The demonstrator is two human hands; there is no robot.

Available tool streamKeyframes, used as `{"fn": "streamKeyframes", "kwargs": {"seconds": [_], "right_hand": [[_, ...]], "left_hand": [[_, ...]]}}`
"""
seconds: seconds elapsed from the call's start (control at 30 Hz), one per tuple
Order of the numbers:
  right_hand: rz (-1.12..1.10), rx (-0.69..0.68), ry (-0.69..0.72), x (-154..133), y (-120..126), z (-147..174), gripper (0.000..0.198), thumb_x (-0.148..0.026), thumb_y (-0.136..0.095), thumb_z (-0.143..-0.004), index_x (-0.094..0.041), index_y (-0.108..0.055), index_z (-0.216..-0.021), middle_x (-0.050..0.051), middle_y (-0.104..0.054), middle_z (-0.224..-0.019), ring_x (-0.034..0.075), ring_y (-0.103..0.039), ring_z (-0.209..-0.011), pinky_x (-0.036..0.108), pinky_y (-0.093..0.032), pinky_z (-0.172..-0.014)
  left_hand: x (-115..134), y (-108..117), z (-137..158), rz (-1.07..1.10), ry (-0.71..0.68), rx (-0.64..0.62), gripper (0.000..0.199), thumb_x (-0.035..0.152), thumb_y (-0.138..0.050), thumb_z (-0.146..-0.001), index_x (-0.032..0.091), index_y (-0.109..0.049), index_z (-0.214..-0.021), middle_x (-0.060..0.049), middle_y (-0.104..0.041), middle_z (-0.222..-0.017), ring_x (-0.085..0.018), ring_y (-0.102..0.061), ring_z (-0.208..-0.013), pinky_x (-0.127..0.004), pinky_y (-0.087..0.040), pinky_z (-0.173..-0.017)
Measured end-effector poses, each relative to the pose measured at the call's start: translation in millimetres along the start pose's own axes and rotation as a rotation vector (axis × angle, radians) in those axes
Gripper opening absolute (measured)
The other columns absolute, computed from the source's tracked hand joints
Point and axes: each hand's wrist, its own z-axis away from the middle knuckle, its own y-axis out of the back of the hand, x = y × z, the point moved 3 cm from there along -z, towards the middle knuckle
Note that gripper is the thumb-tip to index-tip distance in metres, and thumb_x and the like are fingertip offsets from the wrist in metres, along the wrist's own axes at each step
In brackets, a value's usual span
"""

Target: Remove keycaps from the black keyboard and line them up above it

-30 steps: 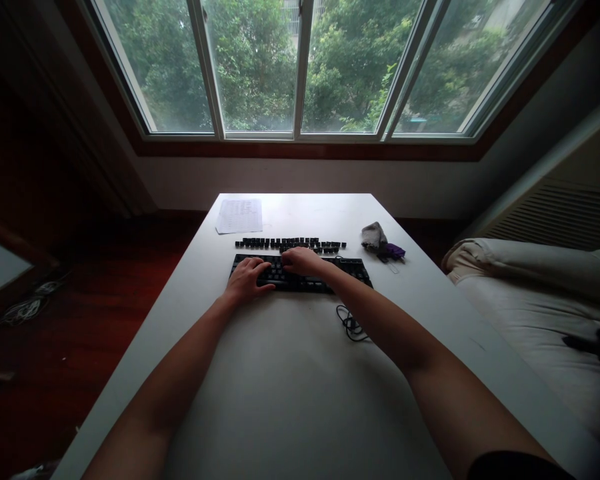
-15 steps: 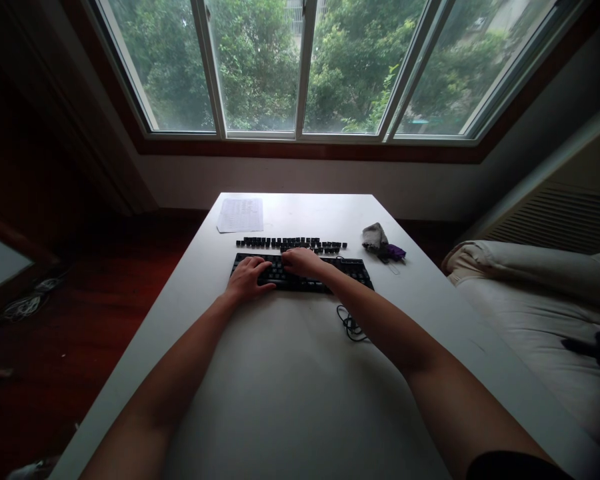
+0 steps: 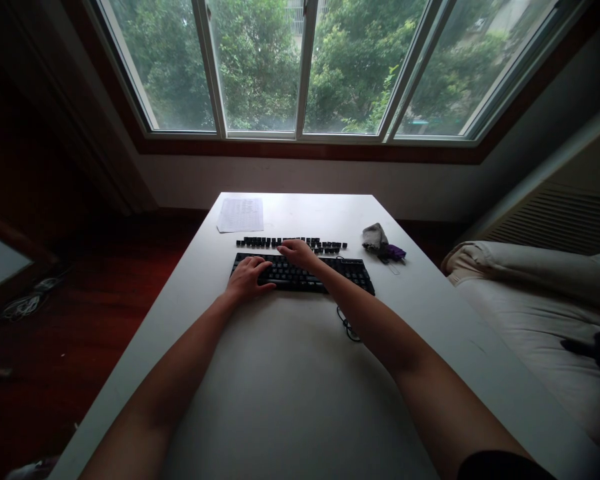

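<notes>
While a paper sheet (image 3: 241,215) lies by the white table's (image 3: 260,387) far left corner, the left hand (image 3: 251,276), thumb spread, rests on the keyboard (image 3: 298,278) between the table's side edges; the right hand (image 3: 297,253) sits curled by loose keycaps (image 3: 261,243), whether pinching one I cannot tell.

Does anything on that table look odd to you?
Yes: what look like loose keycaps lie in rows on the table, just beyond the keyboard, when they would normally sit on it. Nothing looks spilled; fine damage is too small to tell.
</notes>
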Motion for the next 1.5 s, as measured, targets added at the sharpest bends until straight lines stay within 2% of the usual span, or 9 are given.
{"fn": "streamKeyframes", "kwargs": {"seconds": [0.13,0.27,0.5,0.6,0.8,0.87,1.03,1.2,1.5], "right_hand": [[-0.546,-0.026,-0.078,-12.0,-12.7,-4.7,0.036,-0.04,-0.055,-0.08,-0.022,-0.037,-0.054,-0.007,-0.032,-0.046,0.008,-0.024,-0.046,0.024,-0.02,-0.046],[-0.748,-0.06,-0.078,-18.1,-26.0,-4.6,0.036,-0.035,-0.058,-0.075,-0.023,-0.033,-0.053,-0.008,-0.03,-0.045,0.006,-0.024,-0.044,0.022,-0.02,-0.043],[-0.666,-0.049,-0.196,0.4,-46.7,-1.9,0.033,-0.035,-0.058,-0.071,-0.022,-0.034,-0.052,-0.007,-0.033,-0.046,0.006,-0.024,-0.044,0.022,-0.019,-0.043],[-0.59,0.053,-0.183,6.7,-36.8,-6.5,0.034,-0.039,-0.055,-0.075,-0.023,-0.032,-0.055,-0.006,-0.033,-0.046,0.008,-0.027,-0.045,0.023,-0.023,-0.045],[-0.293,0.28,-0.176,28.8,0.2,-19.7,0.039,-0.051,-0.049,-0.082,-0.024,-0.031,-0.061,-0.005,-0.033,-0.053,0.01,-0.03,-0.051,0.025,-0.028,-0.05],[-0.174,0.28,-0.154,37.2,7.9,-22.5,0.041,-0.054,-0.051,-0.081,-0.023,-0.034,-0.061,-0.005,-0.034,-0.055,0.011,-0.033,-0.055,0.025,-0.03,-0.054],[0.005,0.219,-0.149,55.9,14.9,-23.4,0.035,-0.053,-0.052,-0.08,-0.021,-0.05,-0.068,-0.002,-0.05,-0.063,0.013,-0.044,-0.062,0.026,-0.036,-0.061],[0.063,0.221,-0.155,69.2,18.7,-15.0,0.033,-0.051,-0.05,-0.082,-0.02,-0.055,-0.071,-0.002,-0.053,-0.065,0.014,-0.049,-0.064,0.026,-0.037,-0.063],[0.126,0.154,-0.133,81.2,34.8,8.1,0.031,-0.048,-0.053,-0.084,-0.019,-0.06,-0.074,-0.001,-0.059,-0.067,0.014,-0.052,-0.066,0.026,-0.038,-0.065]], "left_hand": [[0.2,-0.1,-0.4,0.003,-0.003,-0.006,0.062,0.056,-0.07,-0.08,0.029,-0.058,-0.135,-0.009,-0.056,-0.128,-0.032,-0.049,-0.119,-0.05,-0.041,-0.106],[0.8,0.2,-0.8,-0.001,0.0,-0.01,0.062,0.056,-0.07,-0.08,0.03,-0.058,-0.135,-0.008,-0.056,-0.129,-0.032,-0.049,-0.119,-0.05,-0.041,-0.107],[-0.2,0.1,-0.8,-0.007,0.002,-0.005,0.062,0.053,-0.073,-0.078,0.03,-0.059,-0.134,-0.008,-0.057,-0.128,-0.031,-0.05,-0.119,-0.05,-0.041,-0.108],[-1.1,0.2,-0.4,-0.003,0.009,0.001,0.062,0.053,-0.073,-0.078,0.031,-0.058,-0.134,-0.008,-0.057,-0.128,-0.031,-0.05,-0.119,-0.051,-0.041,-0.108],[-1.0,0.3,0.1,0.017,0.01,0.005,0.062,0.054,-0.072,-0.079,0.029,-0.059,-0.134,-0.008,-0.057,-0.128,-0.032,-0.05,-0.12,-0.051,-0.041,-0.107],[-0.8,0.1,0.0,0.019,0.012,-0.001,0.062,0.054,-0.072,-0.079,0.029,-0.059,-0.134,-0.008,-0.057,-0.128,-0.031,-0.05,-0.119,-0.051,-0.042,-0.107],[0.1,1.3,0.2,0.008,0.004,-0.001,0.063,0.055,-0.071,-0.08,0.027,-0.058,-0.135,-0.01,-0.056,-0.128,-0.032,-0.049,-0.12,-0.051,-0.039,-0.109],[8.9,0.7,-0.3,-0.021,-0.023,0.012,0.059,0.054,-0.066,-0.085,0.026,-0.058,-0.135,-0.01,-0.055,-0.13,-0.032,-0.048,-0.122,-0.053,-0.035,-0.111],[41.1,-10.7,-6.2,-0.033,-0.116,-0.019,0.056,0.049,-0.058,-0.091,0.024,-0.052,-0.141,-0.012,-0.052,-0.141,-0.032,-0.045,-0.131,-0.052,-0.032,-0.114]]}}
